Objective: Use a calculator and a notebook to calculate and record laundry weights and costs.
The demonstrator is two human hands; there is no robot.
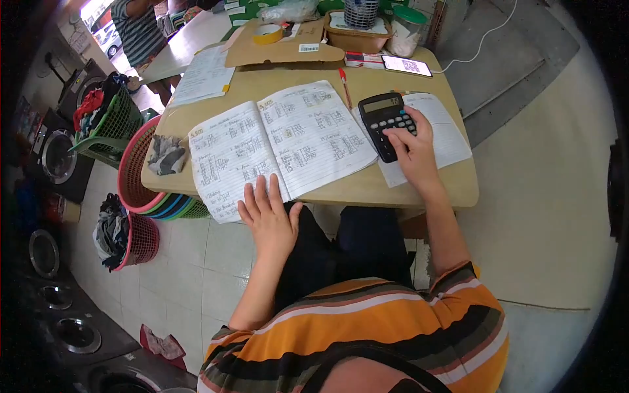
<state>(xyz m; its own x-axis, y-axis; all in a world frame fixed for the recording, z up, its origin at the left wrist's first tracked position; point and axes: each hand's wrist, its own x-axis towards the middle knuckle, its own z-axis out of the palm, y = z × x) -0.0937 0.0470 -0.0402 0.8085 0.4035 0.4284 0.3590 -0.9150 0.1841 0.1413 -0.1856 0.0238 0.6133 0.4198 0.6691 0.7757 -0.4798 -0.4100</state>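
Observation:
An open ruled notebook [301, 134] covered in handwriting lies on the yellowish table [327, 190]. My left hand [270, 219] rests on its lower edge, fingers spread and flat, holding nothing. To the right, a black calculator [383, 124] sits tilted over a sheet of paper [438, 124]. My right hand [417, 145] is over the calculator's keys, its thumb and a finger apart and touching the key area; its remaining fingers are mostly hidden. Beyond the notebook's top right corner lies a red pen [345, 88].
Along the far side are flattened cardboard [288, 51], yellow tape [266, 34], a brown basket [357, 39], a lidded jar [406, 33] and a lit phone [407, 65]. A grey cloth [167, 155] lies at left. Laundry baskets [137, 160], washers [60, 154] and another person [139, 39] are beyond.

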